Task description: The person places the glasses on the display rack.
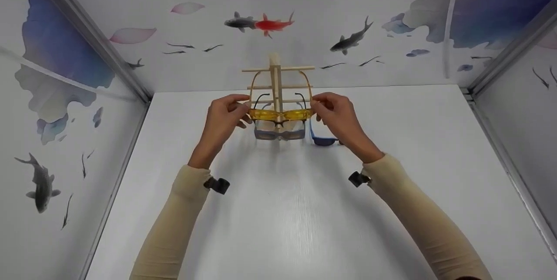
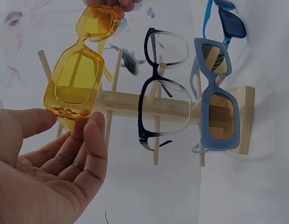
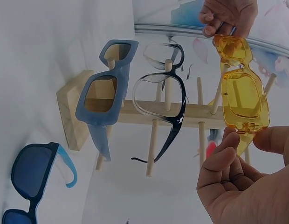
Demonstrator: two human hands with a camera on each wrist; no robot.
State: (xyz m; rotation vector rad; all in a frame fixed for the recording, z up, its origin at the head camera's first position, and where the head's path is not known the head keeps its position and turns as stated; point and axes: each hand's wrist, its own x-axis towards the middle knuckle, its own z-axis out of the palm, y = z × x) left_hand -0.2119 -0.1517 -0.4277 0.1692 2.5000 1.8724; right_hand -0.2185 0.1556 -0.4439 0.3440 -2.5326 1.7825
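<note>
Yellow see-through sunglasses [image 1: 263, 115] are held level at the upper part of a wooden glasses stand [image 1: 275, 82]. My left hand [image 1: 224, 119] pinches one end of their frame near the hinge, between thumb and fingers. The other end is pinched the same way by my right hand [image 1: 341, 116]. Both temples point away toward the stand's upper pegs; whether they touch the pegs I cannot tell. Lower on the stand hang black-and-clear eyeglasses [image 2: 142, 107], and below those, grey-blue sunglasses [image 3: 119, 79] with brown lenses.
Dark sunglasses with bright blue temples [image 3: 30, 175] lie on the white table [image 1: 278, 227], right of the stand's base [image 2: 247, 121]. Behind the stand rises a white wall with painted fish [image 1: 274, 24]. Side panels with metal edges [image 1: 513, 180] flank the table.
</note>
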